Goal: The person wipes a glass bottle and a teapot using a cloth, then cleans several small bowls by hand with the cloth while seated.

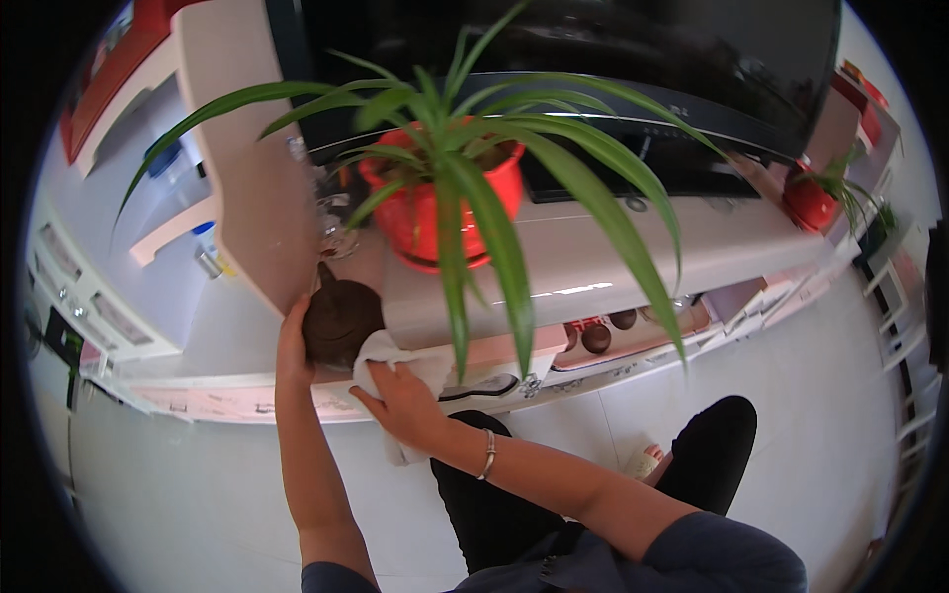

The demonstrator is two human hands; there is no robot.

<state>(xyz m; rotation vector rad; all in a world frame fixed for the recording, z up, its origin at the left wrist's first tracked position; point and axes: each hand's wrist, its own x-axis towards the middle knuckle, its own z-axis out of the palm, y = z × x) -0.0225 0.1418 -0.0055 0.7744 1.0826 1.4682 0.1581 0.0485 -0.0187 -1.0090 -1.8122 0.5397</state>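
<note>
A dark brown teapot (pixel 341 320), apparently clay, stands on the left end of the TV cabinet, beside an upright side panel. Its narrow projecting part points away from me. My left hand (pixel 295 345) grips the pot's left side, with the fingers partly hidden behind it. In my right hand (pixel 404 404) is a white cloth (pixel 378 356), pressed against the pot's lower right side. Part of the cloth hangs down below my wrist. The pot's underside is out of sight.
A spider plant in a red pot (pixel 430 222) spreads long leaves over the raised shelf (pixel 593 244). Behind it stands a large black television (pixel 593 44). Round brown cups (pixel 596 339) sit in the lower compartment. Another red plant pot (pixel 812 200) is at right, and glassware (pixel 337 230) stands behind the teapot.
</note>
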